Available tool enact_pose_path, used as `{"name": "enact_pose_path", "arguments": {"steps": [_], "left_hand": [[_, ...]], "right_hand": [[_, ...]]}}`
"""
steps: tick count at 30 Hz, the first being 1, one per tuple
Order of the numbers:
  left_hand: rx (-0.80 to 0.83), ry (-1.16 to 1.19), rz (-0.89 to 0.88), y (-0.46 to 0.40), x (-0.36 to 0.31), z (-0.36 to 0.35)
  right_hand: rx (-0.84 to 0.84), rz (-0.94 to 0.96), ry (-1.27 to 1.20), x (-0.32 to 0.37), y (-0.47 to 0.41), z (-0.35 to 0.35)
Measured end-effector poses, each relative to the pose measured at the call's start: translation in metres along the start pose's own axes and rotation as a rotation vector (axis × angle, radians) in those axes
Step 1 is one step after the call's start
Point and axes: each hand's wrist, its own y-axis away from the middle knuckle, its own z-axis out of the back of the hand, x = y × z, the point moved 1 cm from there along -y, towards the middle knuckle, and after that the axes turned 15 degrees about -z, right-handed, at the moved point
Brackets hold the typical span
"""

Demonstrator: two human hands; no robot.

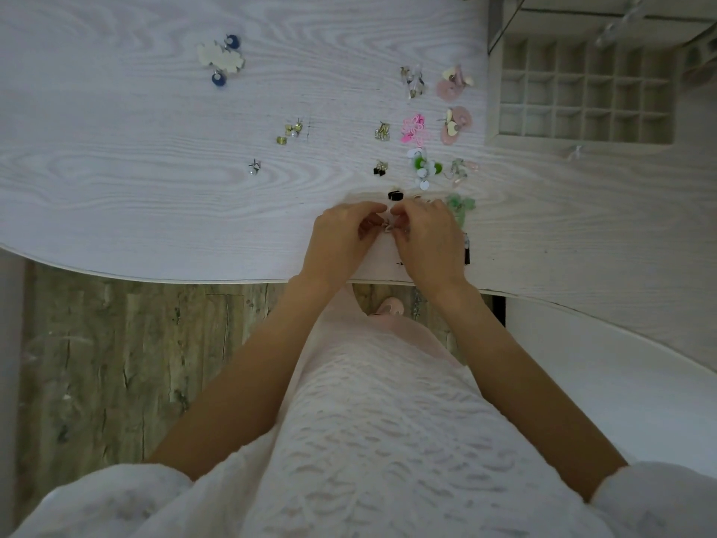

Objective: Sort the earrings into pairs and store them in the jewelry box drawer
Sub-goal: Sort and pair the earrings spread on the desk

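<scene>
Between the curled fingertips of the left hand point(341, 231) and the right hand point(425, 236) sits a small pale item point(388, 226), too tiny and too covered to name (an earring, perhaps, though its shape cannot be read). The right hand hides most of a dark object point(466, 248) at the near table edge and part of the green earrings point(459, 205) just beyond its knuckles. The clear earrings point(461, 170) farther off are faint and blurred against the wood. To the far right, the jewelry box drawer point(582, 91) shows its grid of compartments, yet their contents cannot be made out, and the box behind it is cut off by the top edge.
</scene>
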Motion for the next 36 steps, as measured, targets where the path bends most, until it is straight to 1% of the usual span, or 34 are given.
{"name": "enact_pose_path", "arguments": {"steps": [6, 10, 12, 15, 17, 18, 19, 21, 22, 24, 26, 29, 30, 32, 36], "left_hand": [[-0.002, -0.072, -0.03, -0.003, 0.002, -0.001], [0.02, -0.063, -0.027, 0.001, 0.003, 0.003], [0.074, -0.072, -0.032, 0.005, 0.005, 0.012], [0.157, -0.082, -0.067, 0.011, 0.01, 0.042], [0.131, -0.095, -0.091, 0.016, 0.018, 0.069], [0.093, -0.113, -0.092, 0.019, 0.023, 0.079], [0.026, -0.14, -0.068, 0.021, 0.03, 0.089], [-0.124, -0.188, 0.036, 0.024, 0.046, 0.105], [-0.175, -0.195, 0.098, 0.022, 0.054, 0.109], [-0.222, -0.175, 0.189, 0.01, 0.068, 0.112], [-0.202, -0.185, 0.213, -0.013, 0.079, 0.11], [-0.078, -0.225, 0.214, -0.044, 0.088, 0.099], [-0.058, -0.22, 0.221, -0.052, 0.09, 0.097], [-0.066, -0.184, 0.239, -0.056, 0.092, 0.094], [-0.064, -0.179, 0.256, -0.05, 0.098, 0.095]], "right_hand": [[0.013, 0.006, -0.022, 0.004, 0.0, -0.001], [0.02, 0.033, 0.008, 0.004, 0.0, 0.001], [0.019, 0.099, 0.054, 0.005, 0.0, 0.007], [0.036, 0.226, 0.051, 0.016, -0.003, 0.025], [0.109, 0.295, 0.055, 0.032, -0.013, 0.033], [0.132, 0.318, 0.061, 0.038, -0.019, 0.035], [0.147, 0.343, 0.063, 0.047, -0.028, 0.034], [0.165, 0.371, 0.06, 0.066, -0.049, 0.027], [0.162, 0.37, 0.051, 0.074, -0.06, 0.021], [0.164, 0.363, 0.043, 0.09, -0.084, 0.008], [0.167, 0.366, 0.044, 0.108, -0.103, -0.005], [0.21, 0.374, 0.061, 0.125, -0.118, -0.023], [0.231, 0.37, 0.07, 0.128, -0.12, -0.028], [0.237, 0.345, 0.055, 0.127, -0.119, -0.034], [0.192, 0.288, -0.005, 0.112, -0.112, -0.033]]}}
